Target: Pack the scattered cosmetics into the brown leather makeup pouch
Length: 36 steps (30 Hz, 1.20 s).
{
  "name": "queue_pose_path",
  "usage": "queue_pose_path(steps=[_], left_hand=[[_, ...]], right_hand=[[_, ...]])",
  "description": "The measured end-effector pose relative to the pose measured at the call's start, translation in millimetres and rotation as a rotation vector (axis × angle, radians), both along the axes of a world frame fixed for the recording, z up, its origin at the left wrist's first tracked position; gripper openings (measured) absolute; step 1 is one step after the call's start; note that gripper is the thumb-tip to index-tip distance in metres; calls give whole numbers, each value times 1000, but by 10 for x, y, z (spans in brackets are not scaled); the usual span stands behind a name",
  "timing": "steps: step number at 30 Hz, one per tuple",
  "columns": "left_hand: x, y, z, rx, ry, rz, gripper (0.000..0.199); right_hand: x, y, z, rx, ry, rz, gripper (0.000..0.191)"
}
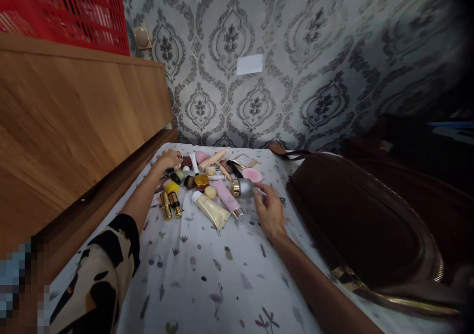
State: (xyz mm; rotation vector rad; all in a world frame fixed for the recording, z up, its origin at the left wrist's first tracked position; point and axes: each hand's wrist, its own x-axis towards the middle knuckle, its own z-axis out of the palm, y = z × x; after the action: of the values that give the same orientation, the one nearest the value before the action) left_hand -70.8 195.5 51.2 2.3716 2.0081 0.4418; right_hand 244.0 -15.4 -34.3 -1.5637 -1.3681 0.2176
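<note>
Makeup items lie in a loose pile on a patterned sheet (218, 265). My left hand (169, 159) reaches over the pile's far left edge, its fingers loosely bent over small dark items; its fingertips are partly hidden. My right hand (270, 208) is open at the pile's right side, its fingers beside the base of a frosted bottle with a gold cap (244, 188). Left of that bottle lie a pink tube (226, 197) and a cream tube (211, 209). Two gold lipstick-like tubes (166, 206) lie at the front left. A round amber-lidded jar (202, 181) sits in the middle.
A dark brown bag (355, 220) with a zip takes up the right side. Its strap (285, 151) reaches toward the wall. On the left stands a wooden cabinet (85, 106), with a red basket (85, 15) on top. Behind the pile is a patterned wall (229, 102).
</note>
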Motion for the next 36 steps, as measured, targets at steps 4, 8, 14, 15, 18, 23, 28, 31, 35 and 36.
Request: queue_pose_path(steps=[4,8,14,15,18,23,28,31,35,36], left_hand=[[43,-38,-53,-25,78,25,28],[218,-166,-50,41,124,-21,43],[612,-227,-123,-22,203,-317,53],[670,-211,-134,-41,213,-332,53],[813,-164,-153,-64,219,-336,47],[921,-170,-167,-25,191,-368,41],[846,-242,-80,26,106,-368,43],[756,-430,-42,49,63,-425,41],[680,-867,-162,30,80,-563,37],[679,-975,-208,17,105,-595,40]], right_hand=[[41,51,-53,39,73,2,45],[55,64,-71,86,102,16,42],[59,87,-98,98,107,7,41],[62,90,-99,99,107,5,41],[72,86,-93,99,93,8,40],[82,67,-76,101,84,17,39],[108,73,-87,93,101,22,40],[105,84,-103,84,101,58,38],[54,92,-129,77,90,167,49],[41,91,-135,77,89,191,54]])
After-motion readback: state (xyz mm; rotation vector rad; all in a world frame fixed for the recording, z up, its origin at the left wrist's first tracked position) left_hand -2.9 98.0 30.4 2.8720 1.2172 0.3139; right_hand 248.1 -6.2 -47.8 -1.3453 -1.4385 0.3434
